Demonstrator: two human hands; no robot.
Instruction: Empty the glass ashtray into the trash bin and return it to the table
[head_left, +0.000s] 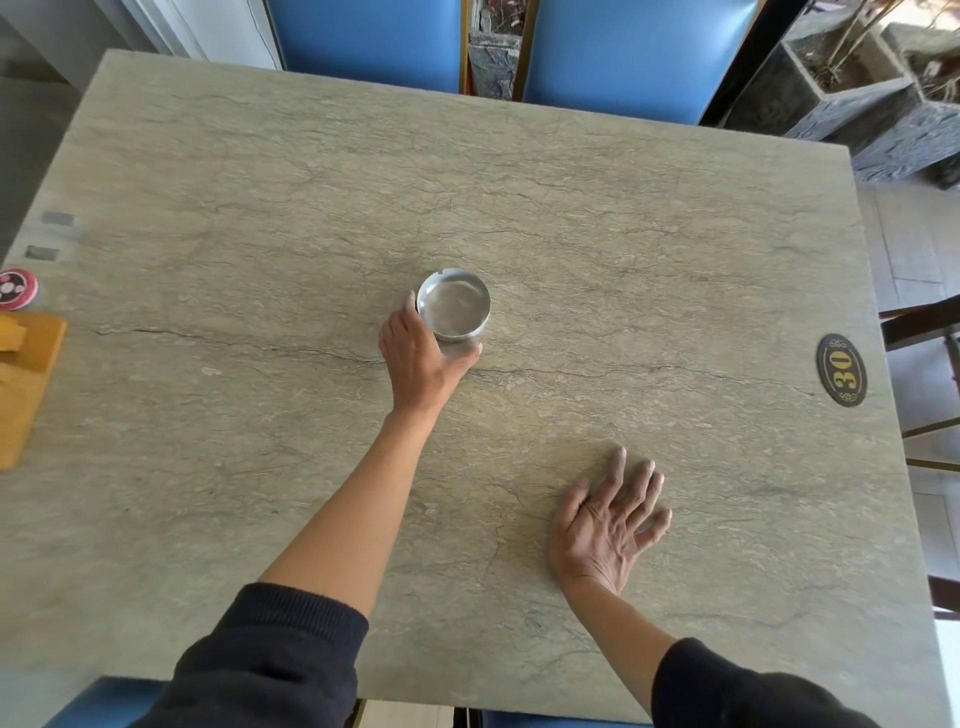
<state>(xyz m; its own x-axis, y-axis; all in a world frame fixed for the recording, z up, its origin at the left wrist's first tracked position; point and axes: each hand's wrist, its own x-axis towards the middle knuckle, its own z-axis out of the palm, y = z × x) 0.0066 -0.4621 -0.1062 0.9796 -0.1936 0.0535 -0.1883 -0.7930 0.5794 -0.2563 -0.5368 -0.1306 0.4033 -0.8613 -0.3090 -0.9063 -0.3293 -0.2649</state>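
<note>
Left hand (423, 351) wraps glass ashtray (454, 306) from its near-left side, fingers around the rim; ashtray upright on table (675, 234). Right hand (608, 525) lies flat, open, well apart.

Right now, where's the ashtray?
Head view: the ashtray sits near the middle of the table, left hand cupped around its near-left side, well left of the oval number plaque.

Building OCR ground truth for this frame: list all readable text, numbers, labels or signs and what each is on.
"30": gold digits on the dark oval plaque fixed to the stone table, near its right edge; digits lie sideways in this view.
Round red disc at the left edge: white marks, blurred, not readable.
Glass ashtray: no text visible.
</note>
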